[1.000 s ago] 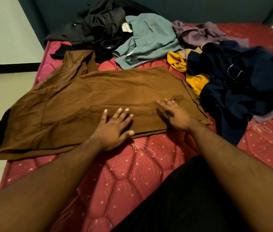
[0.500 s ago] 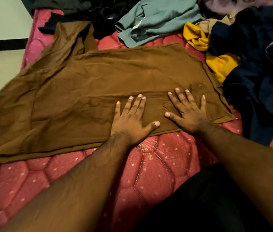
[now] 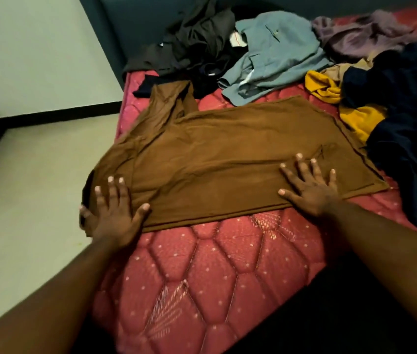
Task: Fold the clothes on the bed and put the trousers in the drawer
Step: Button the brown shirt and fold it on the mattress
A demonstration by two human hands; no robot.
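Note:
A brown garment [image 3: 227, 159] lies spread flat across the red quilted mattress [image 3: 215, 272]. My left hand [image 3: 114, 213] presses flat with spread fingers on the garment's left end at the mattress edge. My right hand [image 3: 309, 185] presses flat on its near right part, fingers straight and spread. Behind it lie a grey-blue shirt [image 3: 276, 54], a black pile [image 3: 197, 44], a mauve garment [image 3: 363, 34], a yellow piece [image 3: 350, 111] and dark navy clothes [image 3: 411, 118]. No drawer is in view.
The bed's left edge drops to a pale floor [image 3: 36, 187] with a black skirting line [image 3: 56, 113]. A dark teal headboard [image 3: 138, 29] stands behind the bed. My dark-clothed lap fills the lower right.
My left hand has slid left along the brown garment to its left end, and my right hand has stayed on the right part. The view has swung left and up.

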